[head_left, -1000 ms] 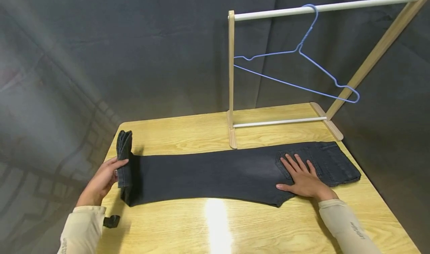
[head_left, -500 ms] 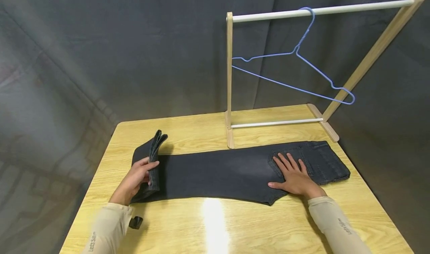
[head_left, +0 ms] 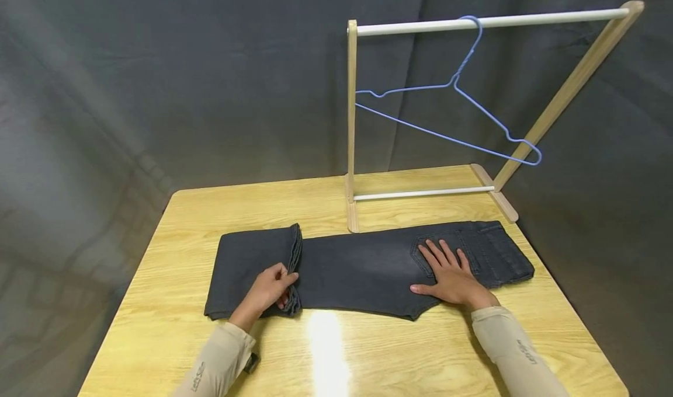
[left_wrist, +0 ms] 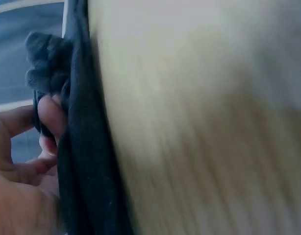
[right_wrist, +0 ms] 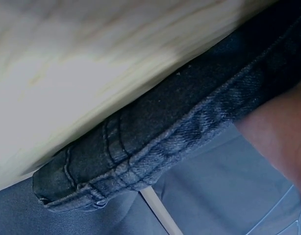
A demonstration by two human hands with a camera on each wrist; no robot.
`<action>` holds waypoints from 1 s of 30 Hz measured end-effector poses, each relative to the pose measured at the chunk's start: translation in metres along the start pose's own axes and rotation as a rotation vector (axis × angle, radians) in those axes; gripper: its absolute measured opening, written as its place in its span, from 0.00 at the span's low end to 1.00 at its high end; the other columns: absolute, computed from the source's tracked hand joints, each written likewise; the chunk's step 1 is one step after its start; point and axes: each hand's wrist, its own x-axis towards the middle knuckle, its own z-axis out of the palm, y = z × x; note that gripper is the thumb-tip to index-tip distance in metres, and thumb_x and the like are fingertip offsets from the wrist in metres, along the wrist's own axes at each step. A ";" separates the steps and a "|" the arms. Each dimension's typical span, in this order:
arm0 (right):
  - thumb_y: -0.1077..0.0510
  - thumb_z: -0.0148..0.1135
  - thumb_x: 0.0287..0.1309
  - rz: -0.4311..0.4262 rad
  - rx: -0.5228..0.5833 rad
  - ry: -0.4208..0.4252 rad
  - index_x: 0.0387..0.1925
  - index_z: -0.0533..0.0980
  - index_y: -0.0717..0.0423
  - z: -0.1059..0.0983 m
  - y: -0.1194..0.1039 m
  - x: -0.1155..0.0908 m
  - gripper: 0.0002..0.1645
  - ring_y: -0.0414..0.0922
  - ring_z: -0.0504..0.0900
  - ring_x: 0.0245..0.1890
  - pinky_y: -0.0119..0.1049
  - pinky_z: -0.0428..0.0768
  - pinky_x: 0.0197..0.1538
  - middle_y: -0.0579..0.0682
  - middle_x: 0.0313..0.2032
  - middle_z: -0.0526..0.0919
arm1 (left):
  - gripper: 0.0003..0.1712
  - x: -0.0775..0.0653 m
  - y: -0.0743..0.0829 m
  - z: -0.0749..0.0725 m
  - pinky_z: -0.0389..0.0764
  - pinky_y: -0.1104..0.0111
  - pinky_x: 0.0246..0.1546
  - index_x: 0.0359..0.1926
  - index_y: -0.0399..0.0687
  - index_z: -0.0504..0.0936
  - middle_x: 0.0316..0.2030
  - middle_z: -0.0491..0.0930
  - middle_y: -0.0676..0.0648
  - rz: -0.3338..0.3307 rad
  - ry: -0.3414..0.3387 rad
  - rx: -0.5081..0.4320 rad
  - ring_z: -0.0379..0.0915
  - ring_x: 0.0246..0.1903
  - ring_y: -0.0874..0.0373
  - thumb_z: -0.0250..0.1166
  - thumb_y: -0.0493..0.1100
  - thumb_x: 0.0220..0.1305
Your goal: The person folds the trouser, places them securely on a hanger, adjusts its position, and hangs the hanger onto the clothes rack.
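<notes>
Charcoal denim jeans [head_left: 363, 268] are spread sideways across the middle of the surface [head_left: 399, 356], waist end just in from the right edge, and the hem end that was standing up on the left a second ago is now flopped over flat on the legs, well clear of the left edge. Left hand's grip [head_left: 268, 289] has travelled right with it and is pinched narrow on the folded hem. Right hand's grip [head_left: 452, 277] hasn't budged: palm down, fingers fanned wide over the back pocket [head_left: 420, 257], pinching nothing. Over at the back right corner there's a wooden rack [head_left: 351, 122] with a blue hanger [head_left: 456, 77] on its white rail, plus grey curtain [head_left: 236, 93] behind the back edge.
</notes>
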 end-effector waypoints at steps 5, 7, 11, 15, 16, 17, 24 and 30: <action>0.22 0.60 0.52 0.021 -0.025 -0.017 0.79 0.49 0.51 -0.003 -0.004 0.001 0.65 0.65 0.36 0.78 0.70 0.32 0.71 0.58 0.79 0.42 | 0.15 -0.012 -0.005 0.003 0.74 0.67 0.29 0.36 0.50 0.73 0.30 0.71 0.49 0.155 -0.046 0.282 0.69 0.28 0.58 0.67 0.52 0.65; 0.21 0.59 0.52 0.030 -0.031 -0.028 0.79 0.48 0.51 -0.005 -0.005 0.002 0.65 0.65 0.36 0.78 0.70 0.32 0.71 0.58 0.79 0.42 | 0.18 -0.021 -0.007 -0.001 0.73 0.64 0.38 0.44 0.53 0.76 0.40 0.71 0.50 0.260 -0.071 0.445 0.67 0.38 0.56 0.73 0.53 0.59; 0.21 0.59 0.52 0.026 -0.035 -0.023 0.79 0.48 0.51 -0.005 -0.007 0.004 0.65 0.65 0.37 0.78 0.71 0.33 0.71 0.58 0.79 0.42 | 0.38 -0.039 -0.020 -0.014 0.65 0.52 0.51 0.60 0.59 0.76 0.59 0.67 0.46 0.427 -0.011 0.721 0.60 0.59 0.46 0.81 0.53 0.47; 0.23 0.62 0.51 0.009 -0.015 0.006 0.78 0.51 0.52 -0.003 -0.006 0.001 0.64 0.66 0.38 0.77 0.71 0.34 0.71 0.60 0.78 0.44 | 0.41 -0.047 -0.040 -0.029 0.62 0.47 0.49 0.64 0.59 0.74 0.63 0.67 0.43 0.530 0.150 0.919 0.60 0.64 0.41 0.80 0.53 0.48; 0.24 0.62 0.51 0.007 -0.014 0.011 0.78 0.51 0.52 -0.002 -0.005 0.000 0.64 0.66 0.38 0.77 0.71 0.34 0.71 0.60 0.78 0.44 | 0.40 -0.049 -0.044 -0.033 0.63 0.46 0.49 0.64 0.59 0.75 0.63 0.67 0.43 0.549 0.190 0.961 0.61 0.63 0.41 0.79 0.53 0.49; 0.24 0.63 0.51 0.003 -0.009 0.020 0.78 0.51 0.53 -0.002 -0.005 -0.001 0.64 0.66 0.38 0.77 0.71 0.34 0.71 0.60 0.78 0.45 | 0.38 -0.050 -0.049 -0.037 0.64 0.45 0.49 0.63 0.59 0.75 0.62 0.68 0.43 0.566 0.221 0.999 0.62 0.62 0.41 0.78 0.52 0.50; 0.23 0.61 0.52 -0.012 -0.002 0.030 0.78 0.51 0.51 0.002 -0.005 0.000 0.63 0.66 0.38 0.77 0.71 0.34 0.71 0.59 0.78 0.45 | 0.42 -0.063 -0.071 -0.064 0.66 0.39 0.46 0.62 0.57 0.77 0.59 0.71 0.41 0.615 0.338 1.122 0.64 0.60 0.39 0.81 0.40 0.42; 0.24 0.61 0.53 -0.004 -0.004 0.018 0.78 0.50 0.51 0.001 -0.005 0.000 0.62 0.66 0.37 0.77 0.71 0.34 0.71 0.59 0.78 0.44 | 0.44 -0.063 -0.078 -0.078 0.72 0.42 0.44 0.60 0.48 0.77 0.56 0.71 0.35 0.540 0.480 1.076 0.67 0.56 0.36 0.83 0.39 0.38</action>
